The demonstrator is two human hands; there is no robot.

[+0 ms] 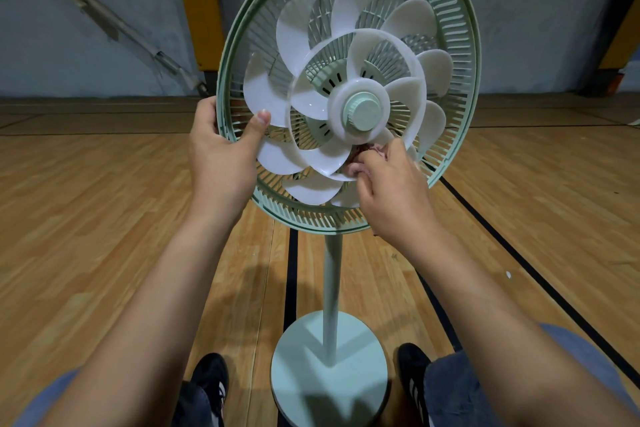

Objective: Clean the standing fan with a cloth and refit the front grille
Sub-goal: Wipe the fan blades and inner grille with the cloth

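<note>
**Wiping low blades, front grille off**

While left hand [221, 146] grips rear guard rim [474, 55], thumb on a blade, fingers curled behind. Right hand [391, 191] pinching pinkish cloth [367, 152], tucked just under green hub [363, 111], nearer of the two. Translucent white blades [304, 35], glossy, petal-curved; ribbed plastic guard. Front grille nowhere in view. Pole [331, 288] upright between shoes.

Wooden sports floor, grey wall, yellow padding

A glossy wood-plank floor [104, 218] crossed by black painted lines [540, 274] meets a grey concrete wall [69, 28]; a yellow padded column [202, 10] stands against it, a grey slanting metal bar [114, 24] leans beside, and black striped sneakers [211, 381] rest below.
</note>
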